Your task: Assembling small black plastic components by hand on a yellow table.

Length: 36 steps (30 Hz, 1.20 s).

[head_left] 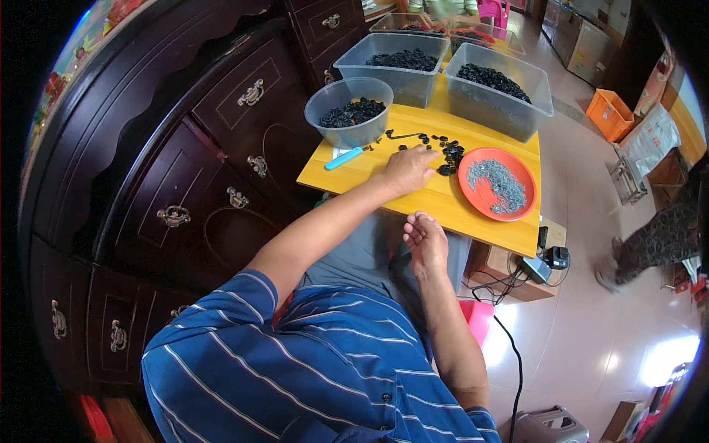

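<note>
On the yellow tabletop [347,173], my left hand [410,171] lies palm down beside a loose group of small shiny black pieces [450,156], its fingers stretched toward them. Whether a fingertip touches a piece is hard to make out. My right hand [427,242] is off the table's front edge, palm turned up, with loosely bent fingers and no visible thing in it. An orange-red plate [481,198] holding a heap of small silvery metal pieces [504,183] sits right of the black pieces. A tool with a light-blue handle [344,158] rests left of my left hand.
A round clear tub [317,111] and two rectangular clear bins [487,111] of black pieces stand along the far side. Dark wooden cabinets [214,133] flank the left. Cables and a cardboard box [509,269] are below the right edge. A person's leg [657,236] shows far right.
</note>
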Tool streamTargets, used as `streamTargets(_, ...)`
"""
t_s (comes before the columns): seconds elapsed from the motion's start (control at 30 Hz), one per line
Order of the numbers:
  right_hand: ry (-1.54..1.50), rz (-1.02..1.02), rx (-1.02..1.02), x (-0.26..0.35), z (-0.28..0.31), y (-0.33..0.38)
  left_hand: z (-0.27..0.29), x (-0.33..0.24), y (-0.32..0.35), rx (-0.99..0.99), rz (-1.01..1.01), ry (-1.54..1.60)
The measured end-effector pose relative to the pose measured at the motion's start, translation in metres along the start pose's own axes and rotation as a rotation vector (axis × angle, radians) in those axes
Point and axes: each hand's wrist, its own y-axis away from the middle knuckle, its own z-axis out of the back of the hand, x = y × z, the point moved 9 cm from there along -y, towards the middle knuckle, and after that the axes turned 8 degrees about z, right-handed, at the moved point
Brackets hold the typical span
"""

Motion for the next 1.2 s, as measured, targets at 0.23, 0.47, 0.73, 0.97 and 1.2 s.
streamTargets(0.23, -0.017, -0.001, 0.013, -0.003, 0.002, -0.003, -0.027, -0.022, -0.006, 0.102, -0.038, 0.015)
streamTargets(0.47, -0.019, -0.007, -0.005, 0.001, 0.000, 0.000, -0.018, -0.025, 0.009, 0.014, -0.096, 0.101)
streamTargets(0.73, 0.007, -0.009, 0.004, 0.001, 0.000, 0.000, -0.006, -0.020, 0.014, -0.095, -0.068, 0.237)
streamTargets(0.97, 0.004, -0.003, -0.007, 0.002, 0.002, -0.001, -0.013, 0.002, 0.011, -0.026, 0.096, 0.496)
streamTargets(1.2, -0.006, 0.011, -0.008, 0.002, 0.002, -0.002, -0.010, -0.003, 0.012, -0.087, 0.022, 0.436)
